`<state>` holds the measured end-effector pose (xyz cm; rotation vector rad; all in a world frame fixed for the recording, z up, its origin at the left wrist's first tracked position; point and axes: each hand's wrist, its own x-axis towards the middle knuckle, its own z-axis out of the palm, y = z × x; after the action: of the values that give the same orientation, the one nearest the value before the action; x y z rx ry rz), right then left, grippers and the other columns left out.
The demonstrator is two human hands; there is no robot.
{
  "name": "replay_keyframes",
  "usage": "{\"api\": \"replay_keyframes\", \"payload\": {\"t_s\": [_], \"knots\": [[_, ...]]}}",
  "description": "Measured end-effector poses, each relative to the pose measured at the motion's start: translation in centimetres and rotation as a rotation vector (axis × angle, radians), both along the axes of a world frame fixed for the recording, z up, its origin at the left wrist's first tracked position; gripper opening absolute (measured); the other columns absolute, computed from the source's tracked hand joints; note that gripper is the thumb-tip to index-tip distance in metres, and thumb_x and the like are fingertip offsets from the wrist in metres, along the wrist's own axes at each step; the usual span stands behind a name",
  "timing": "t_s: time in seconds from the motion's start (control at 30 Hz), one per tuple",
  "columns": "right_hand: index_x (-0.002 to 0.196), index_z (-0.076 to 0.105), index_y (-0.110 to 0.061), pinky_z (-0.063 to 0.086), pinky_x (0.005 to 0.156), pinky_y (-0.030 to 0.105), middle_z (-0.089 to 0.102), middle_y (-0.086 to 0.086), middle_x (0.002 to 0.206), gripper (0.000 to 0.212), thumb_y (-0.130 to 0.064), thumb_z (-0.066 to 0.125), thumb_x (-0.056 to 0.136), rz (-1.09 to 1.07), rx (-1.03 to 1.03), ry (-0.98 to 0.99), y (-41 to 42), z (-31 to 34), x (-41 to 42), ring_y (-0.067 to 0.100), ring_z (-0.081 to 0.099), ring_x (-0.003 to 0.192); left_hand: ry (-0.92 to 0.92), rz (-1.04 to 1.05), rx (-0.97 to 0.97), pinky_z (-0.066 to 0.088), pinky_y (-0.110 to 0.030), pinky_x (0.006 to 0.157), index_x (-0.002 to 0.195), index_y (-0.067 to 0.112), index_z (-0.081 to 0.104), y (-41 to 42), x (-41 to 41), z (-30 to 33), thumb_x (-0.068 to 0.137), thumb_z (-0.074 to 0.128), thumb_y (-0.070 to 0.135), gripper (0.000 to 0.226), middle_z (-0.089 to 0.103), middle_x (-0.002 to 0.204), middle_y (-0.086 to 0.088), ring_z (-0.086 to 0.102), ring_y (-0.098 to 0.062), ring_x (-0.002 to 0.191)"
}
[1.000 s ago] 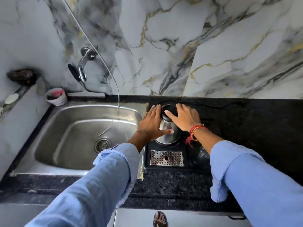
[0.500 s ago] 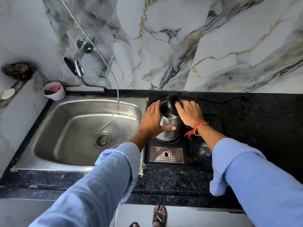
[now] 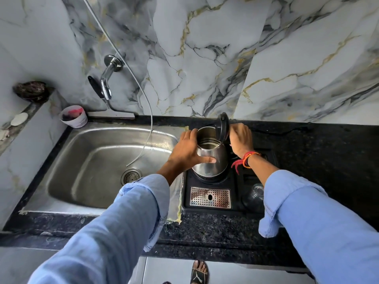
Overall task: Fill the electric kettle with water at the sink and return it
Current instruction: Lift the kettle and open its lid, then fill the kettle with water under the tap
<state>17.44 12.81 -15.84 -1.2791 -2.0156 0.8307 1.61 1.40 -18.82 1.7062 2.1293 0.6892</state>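
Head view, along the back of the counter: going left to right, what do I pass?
Small white cup → tap → left hand on the kettle → open lid → right hand.

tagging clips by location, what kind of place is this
Most likely a home kitchen: a steel sink with a wall tap, a dark stone counter, and an electric kettle on its base.

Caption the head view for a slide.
Left hand steadies the steel electric kettle on its base while right hand holds the lid open beside the sink.
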Motion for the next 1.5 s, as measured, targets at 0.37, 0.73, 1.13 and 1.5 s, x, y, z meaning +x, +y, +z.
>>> {"api": "replay_keyframes", "payload": {"t_s": [0.37,0.73,1.13,1.5], "knots": [[0.045,0.033,-0.015,0.027,0.053,0.037,0.037,-0.001,0.042,0.055,-0.056,0.037,0.081,0.106,0.164,-0.066,-1.3,8.5,-10.7,0.027,0.043,0.049,-0.076,0.072,0.132,0.043,-0.042,0.106,0.145,0.01,0.042,-2.0,-10.6,7.3,0.052,0.087,0.071,0.119,0.053,0.133,-0.009,0.044,-0.026,0.127],[0.089,0.063,0.001,0.039,0.09,0.047,0.061,0.03,0.105,0.064,-0.046,0.02,0.087,0.054,0.041,-0.052,-7.0,7.2,-25.9,0.043,0.054,0.103,-0.092,0.074,0.112,0.043,-0.039,0.106,0.138,0.015,0.049,-7.7,-25.9,7.0,0.047,0.087,0.074,0.115,0.056,0.131,-0.008,0.045,-0.026,0.128],[0.078,0.062,-0.007,0.038,0.072,0.037,0.064,0.017,0.088,0.062,-0.061,0.032,0.082,-0.126,-0.098,-0.029,-8.7,-0.5,-38.0,0.037,0.059,0.092,-0.468,0.4,0.032,0.055,-0.042,0.08,0.116,0.004,0.065,-6.8,-38.6,2.9,0.09,0.072,0.034,0.04,0.069,0.099,-0.008,0.066,-0.029,0.09],[0.07,0.053,-0.012,0.026,0.054,0.031,0.056,0.006,0.074,0.06,-0.066,0.029,0.075,-0.161,-0.111,0.034,-5.9,-3.1,-39.4,0.025,0.049,0.068,0.21,0.678,0.016,0.046,-0.045,0.086,0.096,0.011,0.073,0.0,-35.5,5.0,0.083,0.064,0.067,0.058,0.073,0.099,-0.014,0.06,-0.035,0.109]]}}
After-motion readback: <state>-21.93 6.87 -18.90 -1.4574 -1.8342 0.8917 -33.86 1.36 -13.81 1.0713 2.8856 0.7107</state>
